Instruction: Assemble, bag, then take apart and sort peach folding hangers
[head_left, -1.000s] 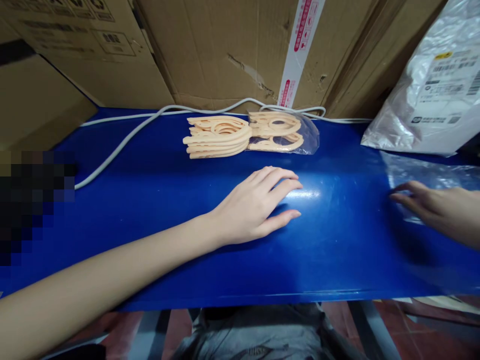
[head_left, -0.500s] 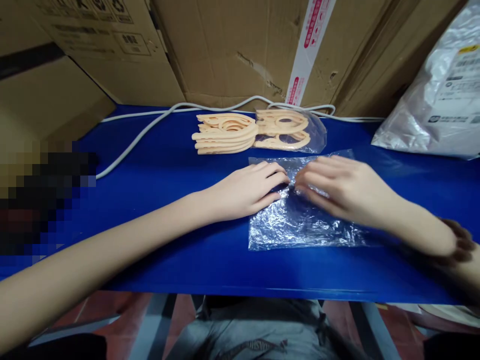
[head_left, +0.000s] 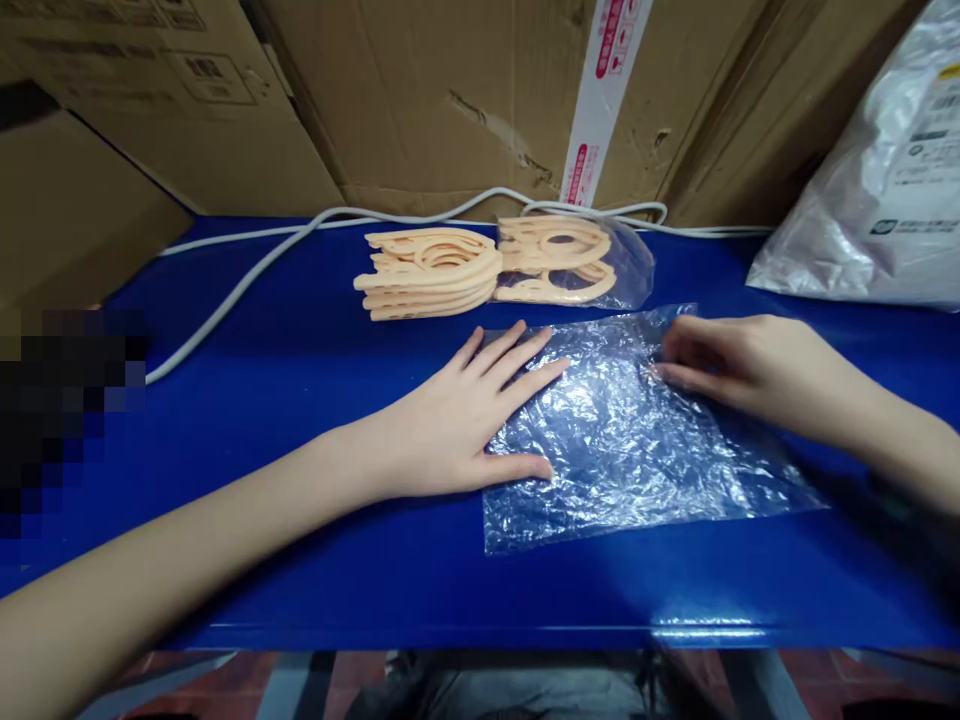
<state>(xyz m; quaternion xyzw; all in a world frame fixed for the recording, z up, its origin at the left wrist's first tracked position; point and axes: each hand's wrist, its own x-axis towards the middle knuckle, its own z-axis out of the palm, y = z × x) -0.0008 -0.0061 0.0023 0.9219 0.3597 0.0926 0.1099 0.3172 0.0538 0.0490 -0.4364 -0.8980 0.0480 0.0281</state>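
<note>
Near edge of the glossy blue tabletop (head_left: 450, 590) nearest me; beyond it, the clear, crinkled plastic bag (head_left: 615, 450) lies flat between and under my hands; my left hand (head_left: 469, 420) is palm down with fingers splayed over its left side, gripping nothing; my right hand (head_left: 731, 365) is curled at its far right part, fingertips at the film, though I cannot tell whether they pinch it; just past the bag, a stack of beige, curved, flat pieces (head_left: 442, 280), right ends inside a clear plastic sleeve (head_left: 634, 265); white cable (head_left: 247, 285) behind; farthest, brown cardboard boxes (head_left: 412, 110), white plastic parcel (head_left: 847, 220) at right.
</note>
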